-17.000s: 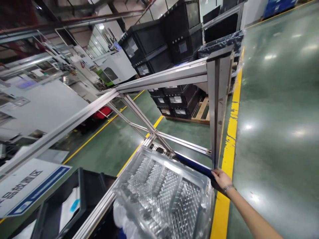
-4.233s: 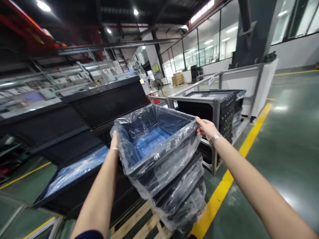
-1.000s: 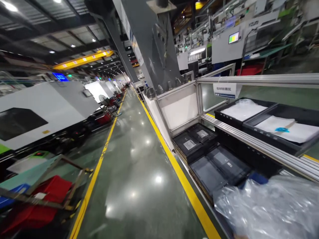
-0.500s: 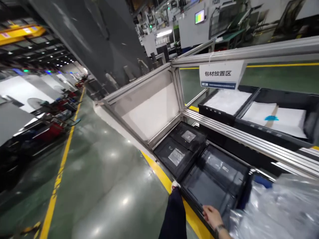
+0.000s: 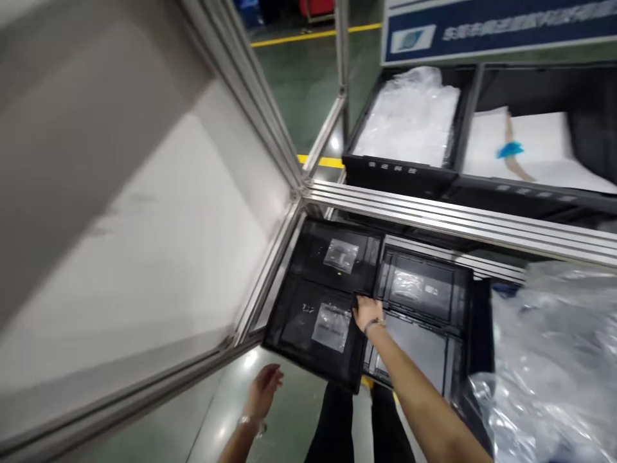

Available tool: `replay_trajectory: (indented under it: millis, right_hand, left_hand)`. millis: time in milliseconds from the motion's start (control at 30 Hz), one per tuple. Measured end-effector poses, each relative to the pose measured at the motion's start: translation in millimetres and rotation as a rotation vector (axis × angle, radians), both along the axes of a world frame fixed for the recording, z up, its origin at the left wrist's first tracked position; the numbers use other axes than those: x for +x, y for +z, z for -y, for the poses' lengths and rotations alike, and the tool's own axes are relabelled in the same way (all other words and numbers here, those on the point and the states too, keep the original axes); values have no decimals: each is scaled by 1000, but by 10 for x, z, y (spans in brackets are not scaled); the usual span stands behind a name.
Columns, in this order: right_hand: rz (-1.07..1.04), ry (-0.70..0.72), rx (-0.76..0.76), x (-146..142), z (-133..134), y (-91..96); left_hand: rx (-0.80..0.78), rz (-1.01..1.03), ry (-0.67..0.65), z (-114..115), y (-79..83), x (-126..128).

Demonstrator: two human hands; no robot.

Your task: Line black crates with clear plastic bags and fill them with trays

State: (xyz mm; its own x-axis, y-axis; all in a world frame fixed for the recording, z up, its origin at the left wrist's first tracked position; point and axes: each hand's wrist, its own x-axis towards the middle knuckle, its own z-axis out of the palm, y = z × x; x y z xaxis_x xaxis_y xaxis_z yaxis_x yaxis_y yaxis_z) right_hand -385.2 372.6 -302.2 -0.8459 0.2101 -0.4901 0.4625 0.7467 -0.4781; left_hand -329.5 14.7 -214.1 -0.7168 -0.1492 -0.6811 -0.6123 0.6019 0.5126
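Head-cam view looking down into an aluminium rack [image 5: 434, 222] w/ a white side panel [image 5: 120, 212] on the left. On the rack's low level sit flat black lids [image 5: 424, 302], laid side by side, some w/ clear label pouches on top. The person's right hand [image 5: 367, 313] reaches down to the near-left black lid [image 5: 315, 321]; fingers are curled at its right edge, where it meets the neighbouring lid, and seem to grip that edge, though the exact hold is too small to tell. A bracelet or watch shows on that wrist. The left hand [image 5: 264, 388] hangs lower left, over the green floor [image 5: 231, 411], just near the lid's near edge but not touching it; palm open, fingers loosely spread, holding nothing. The person's dark trouser legs show at bottom centre. On the upper level, far side, two black bins [image 5: 400, 173]: the left one holds clear plastic bags [image 5: 409, 116], the right one white sheets [image 5: 530, 151] w/ a blue bit on top. A blue-and-white sign [image 5: 482, 29] hangs above them. Crumpled clear plastic film [image 5: 549, 360] fills the near right.
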Motion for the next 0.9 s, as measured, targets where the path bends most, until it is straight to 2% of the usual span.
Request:
replay_trajectory:
  millis: [100,200,300,400,433,500,567,633,700,767,833,900]
  right_hand:
    - [39,-32,56,-110,4,79]
    - [62,-76,47,-144,-109,305]
    - [96,-52,-75,-27,-182,597]
    - [121,28,-256,271,-94,872]
    - [120,64,-322,402,-23,947]
    - [145,205,-498,678,169,1058]
    - [261,412,-692,921,393,1100]
    - [400,542,-796,1080,588,1068]
    - [479,551,-804,1143,702,976]
    - [492,467,-788,1142,739,849]
    - [500,326,-756,1128,746,710]
    - [487,163,-687,1142,769,561]
  left_hand:
    - [127,-46,-9,-331,94,-407]
    - [115,-151,-90,-704,341,-958]
    - [59,-337,-163,-1032,561,-1611]
    - [14,-385,-284,-1281,548,-2101]
    - [-15,-357,-348,-1337,481,-2177]
    - [-105,-253,-496,-1399,277,-2166]
    - [-167,-112,-612,-1384,21,-1963]
    - [-142,81,-633,-1315,-241,-1667]
    - [-54,280,-539,-1244,-479,-1409]
    - [43,379,-354,-1233,-689,-1296]
    - [161,357,-104,-1315,-881,-1355]
    - [310,269,149,-1466,-1070,-1541]
